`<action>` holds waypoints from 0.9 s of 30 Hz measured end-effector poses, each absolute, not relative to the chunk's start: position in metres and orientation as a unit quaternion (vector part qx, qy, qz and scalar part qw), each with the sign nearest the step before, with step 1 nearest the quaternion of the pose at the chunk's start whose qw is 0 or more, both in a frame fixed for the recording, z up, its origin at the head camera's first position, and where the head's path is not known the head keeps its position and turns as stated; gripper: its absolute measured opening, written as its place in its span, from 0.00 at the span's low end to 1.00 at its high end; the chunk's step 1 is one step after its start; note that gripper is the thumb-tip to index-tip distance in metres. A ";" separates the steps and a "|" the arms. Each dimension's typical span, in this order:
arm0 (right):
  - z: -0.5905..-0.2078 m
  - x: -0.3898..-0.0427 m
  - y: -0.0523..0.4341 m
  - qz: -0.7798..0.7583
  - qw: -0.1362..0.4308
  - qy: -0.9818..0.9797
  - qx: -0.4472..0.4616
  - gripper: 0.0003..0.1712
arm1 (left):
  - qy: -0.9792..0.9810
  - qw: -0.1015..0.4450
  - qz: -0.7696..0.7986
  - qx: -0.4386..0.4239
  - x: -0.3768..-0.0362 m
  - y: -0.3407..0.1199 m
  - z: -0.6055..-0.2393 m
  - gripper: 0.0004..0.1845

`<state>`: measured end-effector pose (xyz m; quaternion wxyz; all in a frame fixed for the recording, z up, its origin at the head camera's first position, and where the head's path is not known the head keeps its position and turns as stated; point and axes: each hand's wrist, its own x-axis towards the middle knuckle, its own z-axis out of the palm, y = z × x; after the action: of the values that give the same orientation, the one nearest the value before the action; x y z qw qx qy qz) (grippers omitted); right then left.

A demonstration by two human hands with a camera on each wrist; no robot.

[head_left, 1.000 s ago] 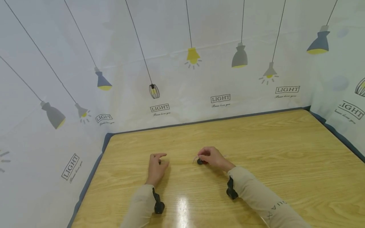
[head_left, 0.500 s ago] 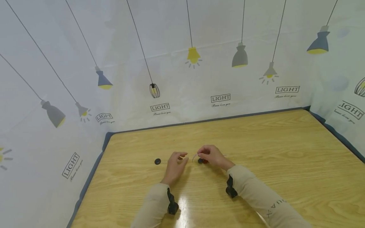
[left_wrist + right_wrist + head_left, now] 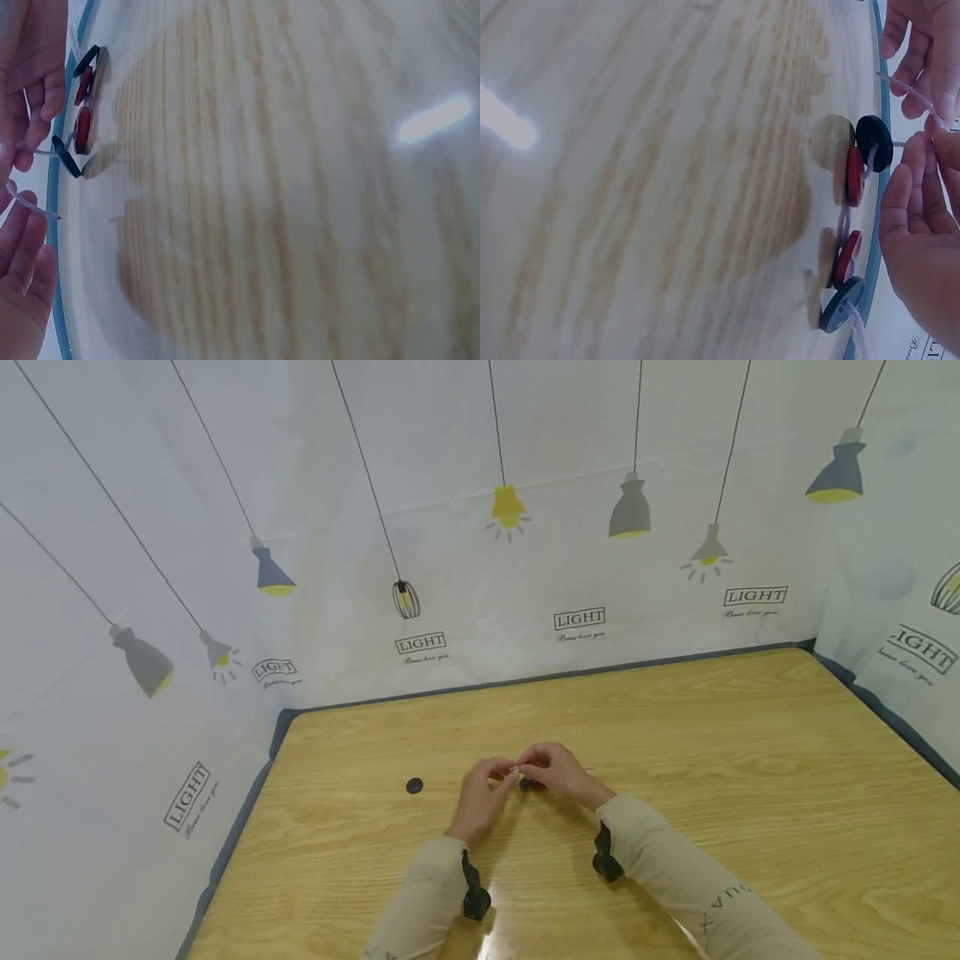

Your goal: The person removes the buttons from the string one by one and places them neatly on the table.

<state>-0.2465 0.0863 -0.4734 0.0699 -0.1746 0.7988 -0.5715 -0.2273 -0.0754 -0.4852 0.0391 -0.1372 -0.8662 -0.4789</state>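
Start at the left of the head view: a lone dark button [image 3: 414,786] lies flat on the wooden surface [image 3: 750,760], well apart from both hands and left of centre in the frame. Leave it there until the cord end is firmly under control.

Moving right, your left hand [image 3: 486,793] sits just left of frame centre with its fingers curled toward the free end of the thin white cord [image 3: 34,204]. In the left wrist view that end lies across the fingertips at the lower left of the frame; it looks pinched, though the blur there makes this hard to confirm. Take the cord close to its tip, so a short stiff length sticks out and will not flop when you aim it at a hole.

Right beside it, nearly touching, your right hand [image 3: 551,770] pinches the same cord a little further along. Just under it, at the centre of the frame, hang the threaded buttons [image 3: 851,225]: in the right wrist view, black and red ones sit near the upper right, then a red and a blue one toward the bottom, resting on edge against the surface. Keep that right pinch just beside the black button, so the strung ones cannot slide back off. Hold the cord lightly taut between the two hands, and keep both low over the surface so the string of buttons stays supported.
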 end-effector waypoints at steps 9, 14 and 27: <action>-0.480 -0.249 0.087 -0.566 0.063 0.801 -0.185 0.08 | -0.875 0.043 -0.464 -0.132 -0.226 -0.073 -0.484 0.08; -0.480 -0.249 0.087 -0.558 0.064 0.806 -0.186 0.07 | -0.871 0.058 -0.470 -0.131 -0.227 -0.073 -0.483 0.08; -0.482 -0.249 0.090 -0.522 0.068 0.829 -0.189 0.05 | -0.869 0.076 -0.470 -0.133 -0.228 -0.072 -0.482 0.07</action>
<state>-0.2485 0.0899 -0.4823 0.0678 -0.1888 0.8288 -0.5224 -0.2281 -0.0723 -0.4823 0.0758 -0.1329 -0.8694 -0.4698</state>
